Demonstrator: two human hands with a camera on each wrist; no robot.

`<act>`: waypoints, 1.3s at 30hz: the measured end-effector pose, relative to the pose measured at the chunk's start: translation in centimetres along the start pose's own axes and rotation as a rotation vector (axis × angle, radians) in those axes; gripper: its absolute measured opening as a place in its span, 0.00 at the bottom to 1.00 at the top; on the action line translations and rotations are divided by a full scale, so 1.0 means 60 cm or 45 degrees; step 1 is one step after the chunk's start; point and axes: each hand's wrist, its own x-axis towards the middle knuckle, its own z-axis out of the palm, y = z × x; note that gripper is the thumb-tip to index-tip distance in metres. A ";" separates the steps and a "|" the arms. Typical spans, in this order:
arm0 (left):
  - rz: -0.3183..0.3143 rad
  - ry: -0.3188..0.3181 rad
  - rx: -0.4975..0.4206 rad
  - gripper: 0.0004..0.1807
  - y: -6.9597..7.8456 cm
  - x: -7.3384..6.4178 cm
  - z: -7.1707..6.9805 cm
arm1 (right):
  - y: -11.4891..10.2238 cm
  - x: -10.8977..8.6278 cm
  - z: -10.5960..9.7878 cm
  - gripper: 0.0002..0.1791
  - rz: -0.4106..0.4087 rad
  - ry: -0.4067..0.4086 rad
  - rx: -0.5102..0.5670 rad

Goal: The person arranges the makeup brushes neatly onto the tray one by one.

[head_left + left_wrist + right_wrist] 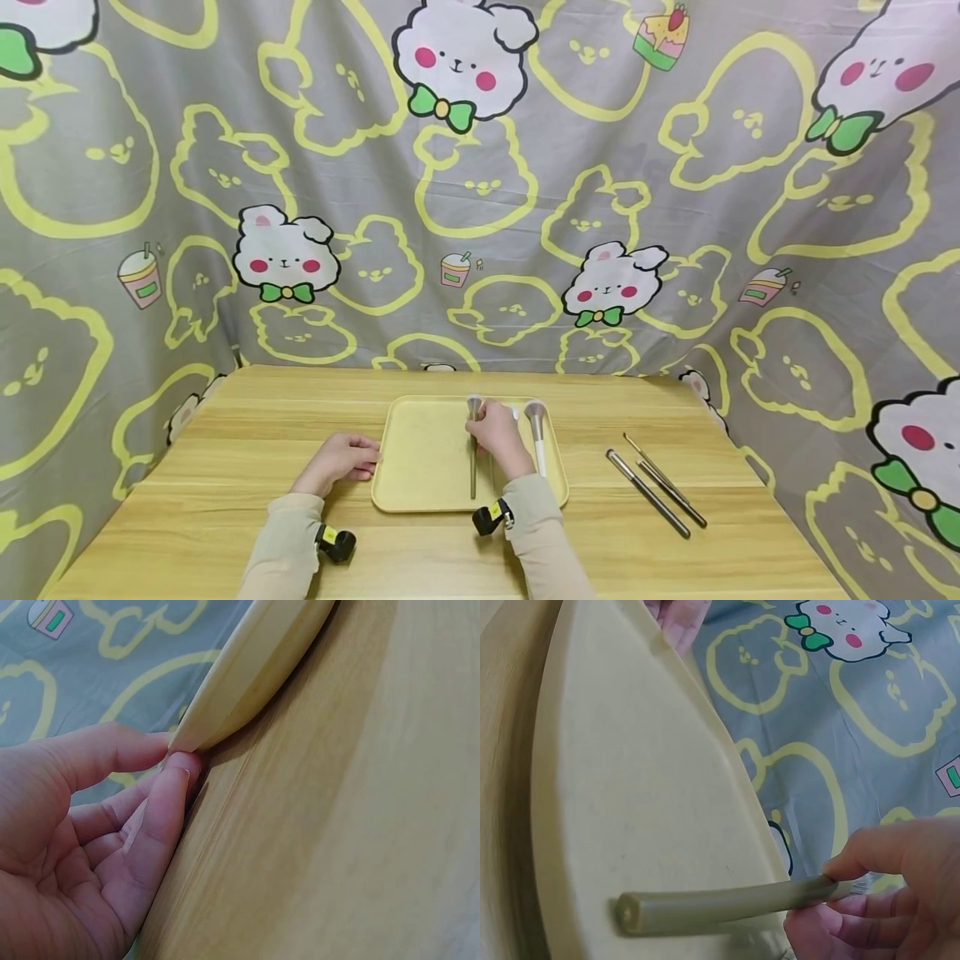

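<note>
Fingers of both hands are engaged: one pair on a brush, the other on a tray.
The fingers of the right hand (501,435) pinch an olive-handled brush (473,458) near its bristle end, over the middle-right of the yellow tray (423,458); whether its handle end touches the tray floor, I cannot tell. The left hand (347,458) pinches the tray's left rim. With the grip so near one end, the long handle could swing and knock the partly hidden brush (515,412) or the white-handled brush (538,437) beside it. A tug by the left hand might skid the tray across the desk (300,400), toward three loose brushes (648,495) on its right, if pushed that way.
</note>
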 end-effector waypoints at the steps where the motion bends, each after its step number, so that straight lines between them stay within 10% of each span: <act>1: 0.002 0.001 0.001 0.14 0.000 0.000 0.000 | 0.001 0.000 0.000 0.10 0.000 0.000 0.000; 39: -0.012 0.015 -0.003 0.14 -0.003 0.002 0.000 | 0.007 0.008 0.018 0.25 -0.002 -0.018 -0.080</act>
